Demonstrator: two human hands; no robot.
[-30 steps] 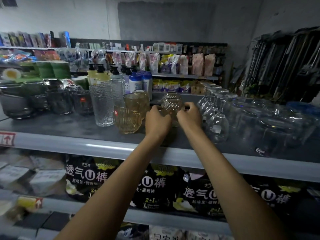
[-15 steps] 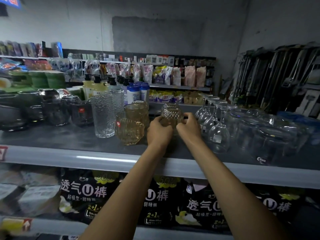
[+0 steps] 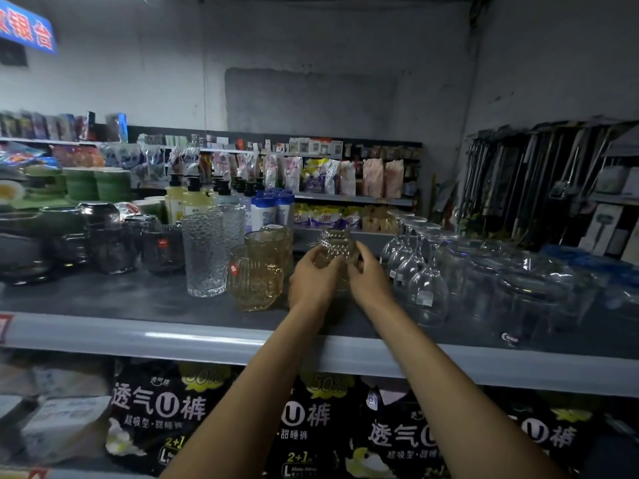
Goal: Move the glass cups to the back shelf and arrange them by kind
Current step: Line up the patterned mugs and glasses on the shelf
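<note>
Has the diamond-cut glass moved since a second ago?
Cannot tell. The glass sits between both hands, right of the amber mugs and left of the wine glasses, as before; the camera tilted.

Your left hand (image 3: 313, 281) and right hand (image 3: 368, 278) cover the lower half of the diamond-cut glass (image 3: 337, 245), its base unseen and its rim smeared by motion. The blue sign (image 3: 26, 29) is cut off at the picture's left edge. Price stickers on the wine glasses (image 3: 420, 271) are too small to read.
</note>
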